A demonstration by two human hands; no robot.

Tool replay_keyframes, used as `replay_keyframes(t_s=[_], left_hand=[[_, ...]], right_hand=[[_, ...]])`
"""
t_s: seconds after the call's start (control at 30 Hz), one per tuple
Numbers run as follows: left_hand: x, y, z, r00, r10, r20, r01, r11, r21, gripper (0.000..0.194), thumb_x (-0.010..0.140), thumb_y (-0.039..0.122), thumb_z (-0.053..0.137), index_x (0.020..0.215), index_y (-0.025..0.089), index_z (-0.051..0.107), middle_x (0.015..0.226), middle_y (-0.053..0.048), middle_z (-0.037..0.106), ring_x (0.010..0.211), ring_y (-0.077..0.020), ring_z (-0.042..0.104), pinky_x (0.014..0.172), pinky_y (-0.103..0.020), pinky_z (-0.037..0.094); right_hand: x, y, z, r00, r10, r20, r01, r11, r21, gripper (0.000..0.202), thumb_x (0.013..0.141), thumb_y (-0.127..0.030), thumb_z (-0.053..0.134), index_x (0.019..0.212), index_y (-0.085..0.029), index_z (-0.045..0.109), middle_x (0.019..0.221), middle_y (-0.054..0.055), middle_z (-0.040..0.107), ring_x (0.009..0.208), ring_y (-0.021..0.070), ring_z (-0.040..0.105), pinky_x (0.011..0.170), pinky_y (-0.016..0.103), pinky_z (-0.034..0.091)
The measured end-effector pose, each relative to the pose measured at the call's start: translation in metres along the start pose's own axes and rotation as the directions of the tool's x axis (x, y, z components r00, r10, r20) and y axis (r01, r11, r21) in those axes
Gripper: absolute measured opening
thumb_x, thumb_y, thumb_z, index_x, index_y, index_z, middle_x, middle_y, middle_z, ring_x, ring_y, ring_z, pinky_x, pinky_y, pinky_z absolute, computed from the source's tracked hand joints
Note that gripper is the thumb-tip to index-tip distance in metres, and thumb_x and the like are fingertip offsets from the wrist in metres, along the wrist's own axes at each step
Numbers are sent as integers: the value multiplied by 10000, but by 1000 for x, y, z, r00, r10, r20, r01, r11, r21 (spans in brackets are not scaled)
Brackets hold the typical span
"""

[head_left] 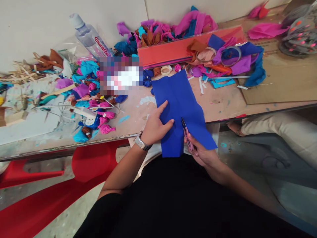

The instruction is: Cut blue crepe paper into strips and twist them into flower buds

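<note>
Your right hand [201, 152] gripped pink scissors [187, 138], tips aimed at eleven o'clock over the blue sheet [177, 94], which lay twelve-to-six lengthwise across the edge of the table [215, 103]; your left hand [156, 125], fingers parted, rested on its nine-o'clock side.

One head-worn camera looks forward and steeply down from close above the black shirt [168, 205] at six o'clock, taking in both hands [156, 125] near the centre and the worktop [218, 99] up to the wall [111, 13] at twelve.
</note>
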State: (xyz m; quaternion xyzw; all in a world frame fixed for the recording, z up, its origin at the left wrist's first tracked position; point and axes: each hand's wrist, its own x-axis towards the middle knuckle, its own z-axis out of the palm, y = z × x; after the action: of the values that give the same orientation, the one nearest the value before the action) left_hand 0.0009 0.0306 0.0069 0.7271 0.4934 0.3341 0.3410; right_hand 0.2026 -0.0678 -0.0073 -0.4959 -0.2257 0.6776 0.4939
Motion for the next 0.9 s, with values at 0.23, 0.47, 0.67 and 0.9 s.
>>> replay_keyframes(t_s=[0.23, 0.47, 0.67, 0.9], left_hand=[[0, -1, -1, 1000, 7, 8, -7, 1000, -4, 777, 927, 359, 770, 1647, 194, 528, 1665, -162, 602, 1550, -346, 590, 1338, -570, 455], [0, 1, -1, 1000, 1, 11, -1, 1000, 9, 805, 922, 363, 759, 1655, 142, 512, 1676, -187, 585, 1553, -348, 588, 1344, -561, 454], [0, 0, -1, 1000, 7, 5, -7, 1000, 10, 821, 917, 359, 765, 1662, 137, 502, 1667, -184, 597, 1550, -350, 595, 1337, -555, 468], [0, -1, -1, 999, 33, -9, -33, 999, -6, 802, 915, 360, 774, 1651, 162, 524, 1670, -165, 600, 1545, -338, 604, 1339, -561, 463]], right_hand=[[1, 2, -1, 1000, 15, -6, -15, 999, 35, 502, 667, -616, 1018, 948, -270, 788, 697, -33, 660, 483, 76, 355, 393, 243, 144], [-1, -1, 1, 999, -12, 34, 9, 997, 78, 472, 710, -591, 1011, 989, -280, 790, 723, -15, 689, 488, 70, 364, 407, 244, 124], [-1, -2, 3, 1000, -11, 19, 10, 997, 81, 477, 687, -594, 1017, 950, -272, 783, 699, -27, 678, 473, 64, 330, 418, 256, 115], [-1, 1, -1, 1000, -6, 16, 5, 998, 57, 415, 709, -563, 1009, 948, -285, 814, 707, -26, 670, 477, 68, 313, 447, 262, 105]])
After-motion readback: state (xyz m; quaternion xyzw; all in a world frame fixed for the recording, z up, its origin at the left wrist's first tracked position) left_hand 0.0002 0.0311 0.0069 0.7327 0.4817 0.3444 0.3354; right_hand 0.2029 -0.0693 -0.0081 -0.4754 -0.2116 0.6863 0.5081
